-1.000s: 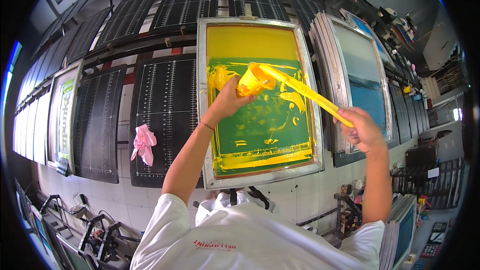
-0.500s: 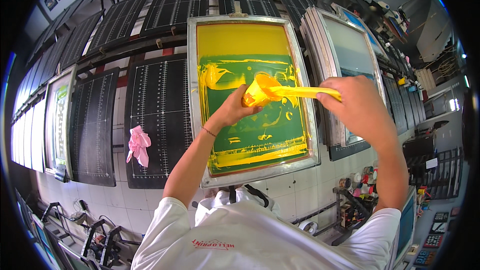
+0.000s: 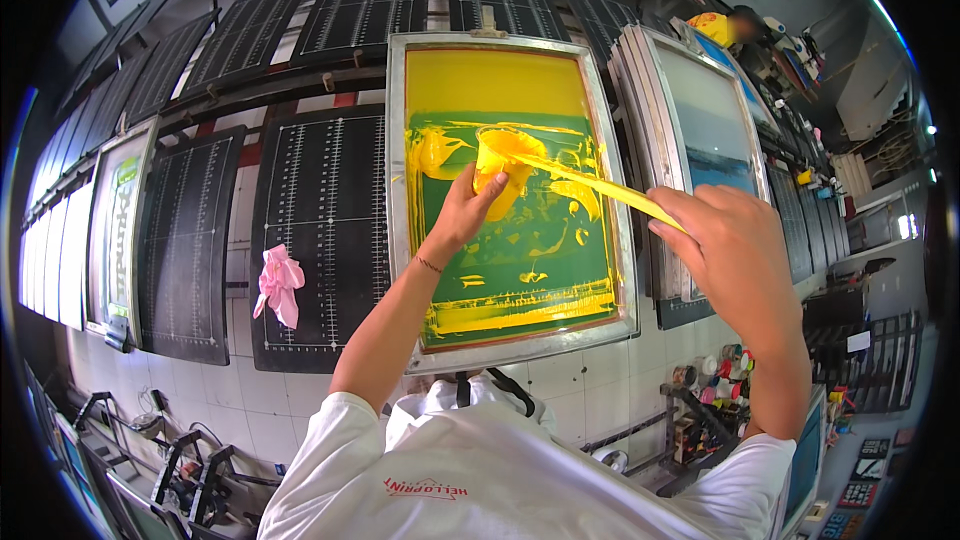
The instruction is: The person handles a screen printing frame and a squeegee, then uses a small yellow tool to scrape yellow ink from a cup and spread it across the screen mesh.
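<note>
My left hand [image 3: 464, 210] is wrapped round a small cup [image 3: 492, 162] coated in yellow ink, holding it above the screen-printing frame [image 3: 399, 200]. A long yellow ink spatula [image 3: 612, 190] is gripped in my right hand [image 3: 728, 245], its far end at the mouth of the cup. What lies deep inside the cup is hidden. Below both hands, the green mesh [image 3: 505, 255] carries smears and blobs of yellow ink [image 3: 433, 152], with a thicker streaked band along its near edge. A wooden-rimmed yellow strip runs along the far end inside the metal frame.
Black printing platens [image 3: 330, 200] with white rulings stand in rows to the left and behind. A crumpled pink cloth [image 3: 279, 285] lies on one. Upright screens [image 3: 700, 110] stack close on the right. Ink pots [image 3: 715, 370] crowd a low rack at lower right. Another person [image 3: 712, 28] is far back right.
The cup has moved slightly left and tipped differently. My right hand has lowered toward me, so the spatula now slants down from cup to hand. The far person has come into view.
</note>
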The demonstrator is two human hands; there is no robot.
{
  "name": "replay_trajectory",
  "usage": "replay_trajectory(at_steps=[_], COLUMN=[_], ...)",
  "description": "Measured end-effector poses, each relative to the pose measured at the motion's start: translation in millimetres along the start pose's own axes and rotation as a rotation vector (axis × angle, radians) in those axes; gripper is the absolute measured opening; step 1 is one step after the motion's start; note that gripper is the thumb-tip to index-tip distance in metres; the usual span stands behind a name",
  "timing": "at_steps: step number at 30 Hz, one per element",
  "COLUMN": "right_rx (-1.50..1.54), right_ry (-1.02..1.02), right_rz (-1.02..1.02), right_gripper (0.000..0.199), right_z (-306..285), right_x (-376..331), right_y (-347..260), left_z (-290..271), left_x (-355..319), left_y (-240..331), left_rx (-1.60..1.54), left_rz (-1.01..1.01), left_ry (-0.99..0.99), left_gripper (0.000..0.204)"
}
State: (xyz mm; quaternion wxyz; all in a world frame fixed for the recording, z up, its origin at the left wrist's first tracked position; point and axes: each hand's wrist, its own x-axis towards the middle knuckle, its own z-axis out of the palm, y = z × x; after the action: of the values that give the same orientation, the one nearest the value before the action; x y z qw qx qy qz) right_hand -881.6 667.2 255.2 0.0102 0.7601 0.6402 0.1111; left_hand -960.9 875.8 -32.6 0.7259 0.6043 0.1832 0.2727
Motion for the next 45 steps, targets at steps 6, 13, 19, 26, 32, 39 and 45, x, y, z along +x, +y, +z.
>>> replay_trajectory(at_steps=[6,13,19,26,32,39,45], right_rx=[-0.097,-0.114,-0.009,0.881,1.67,1.638,1.442], right_ry=[0.066,0.161,0.21,0.29,0.229,0.174,0.307], right_rz=[-0.013,0.011,0.115,0.621,0.952,0.95,0.981], right_gripper=[0.027,0.035,0.032,0.03,0.03,0.031,0.03], right_z=[-3.2,1.8,11.9,72.3,148.6,146.4,138.3], right_x=[-21.9,-45.1,-62.6,-75.9,-83.1,-108.9,-125.8], right_y=[5.4,15.2,28.9,52.0,36.7,37.2,32.5], left_z=[1.1,3.8,2.9,13.2,24.3,18.7,20.1], left_x=[3.1,8.3,12.5,6.9,2.1,1.4,8.6], left_y=[5.5,10.0,5.7,5.0,11.7,15.0,6.1], left_rx=[-0.036,-0.088,-0.168,0.022,0.02,0.014,0.018], left_rz=[-0.019,-0.088,-0.081,0.041,0.107,0.091,0.07], left_ry=[0.03,0.088,0.099,-0.03,-0.07,0.028,0.03], left_gripper=[0.059,0.059,0.061,0.061,0.061,0.062,0.065])
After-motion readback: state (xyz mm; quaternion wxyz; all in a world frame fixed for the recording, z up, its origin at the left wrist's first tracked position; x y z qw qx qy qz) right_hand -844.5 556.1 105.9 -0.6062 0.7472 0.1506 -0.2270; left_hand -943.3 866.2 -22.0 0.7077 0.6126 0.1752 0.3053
